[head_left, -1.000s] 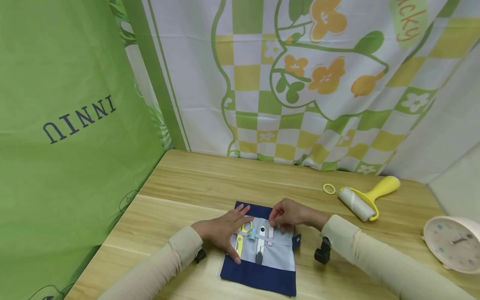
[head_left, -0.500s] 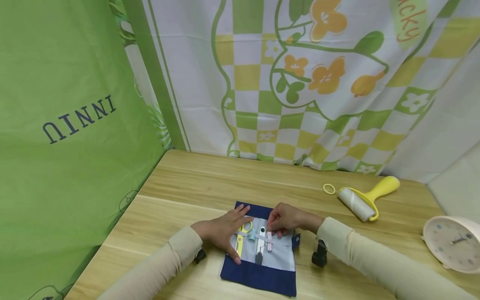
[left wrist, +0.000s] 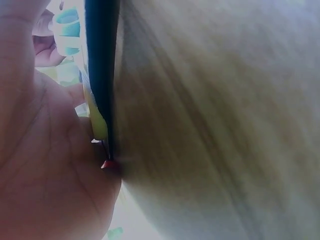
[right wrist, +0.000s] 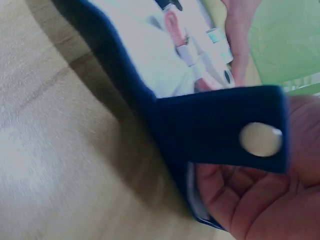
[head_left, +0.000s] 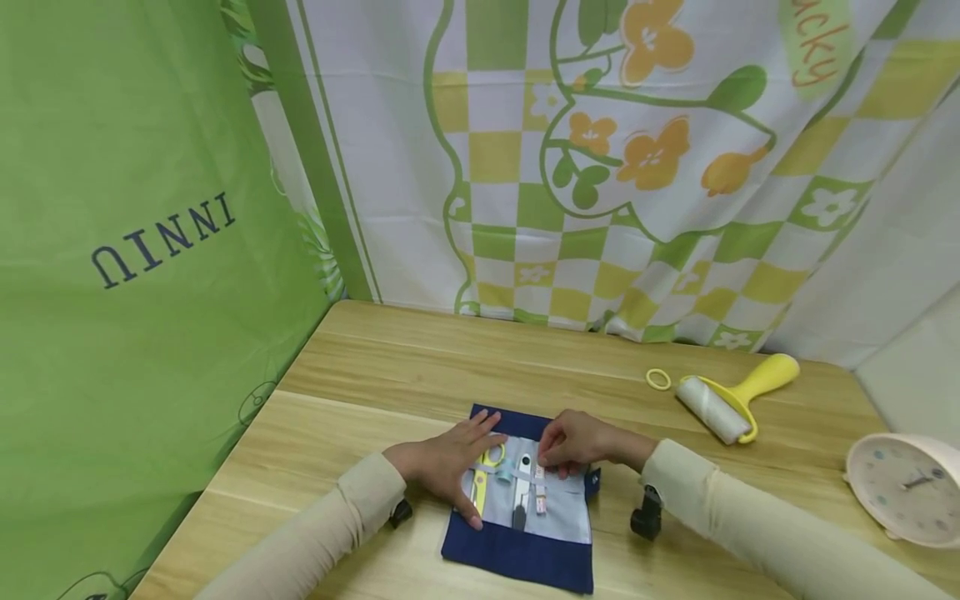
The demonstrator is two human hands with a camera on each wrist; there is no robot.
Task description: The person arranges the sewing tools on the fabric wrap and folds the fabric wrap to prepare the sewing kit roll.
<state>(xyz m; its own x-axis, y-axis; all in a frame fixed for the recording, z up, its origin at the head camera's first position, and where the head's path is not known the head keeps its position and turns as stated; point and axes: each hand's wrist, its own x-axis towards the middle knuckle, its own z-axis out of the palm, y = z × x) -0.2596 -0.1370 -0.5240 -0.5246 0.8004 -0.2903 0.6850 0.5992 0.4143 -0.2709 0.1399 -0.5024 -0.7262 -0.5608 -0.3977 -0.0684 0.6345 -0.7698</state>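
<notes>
An unfolded navy fabric case (head_left: 517,560) with a pale grey lining lies on the table. My left hand (head_left: 453,457) rests spread on its left side, fingers extended. Beside it, yellow scissors (head_left: 480,490), a small teal spool-like piece (head_left: 504,472) and a white tool with a dark tip (head_left: 521,498) sit at a grey elastic band. My right hand (head_left: 579,442) pinches the upper end of a slim pink-and-white item (head_left: 541,503) at that band; its kind is unclear. In the right wrist view, a navy snap tab (right wrist: 215,122) partly covers the hand.
On the wooden table (head_left: 360,358), a yellow-handled lint roller (head_left: 712,408) and a yellow ring (head_left: 658,378) lie at the back right. A pale pink clock (head_left: 903,487) stands at the right edge. Curtains hang behind and on the left.
The slim pink-and-white item has slid toward me past the elastic band, showing more of its lower end. My right hand has shifted slightly; my left hand has stayed still.
</notes>
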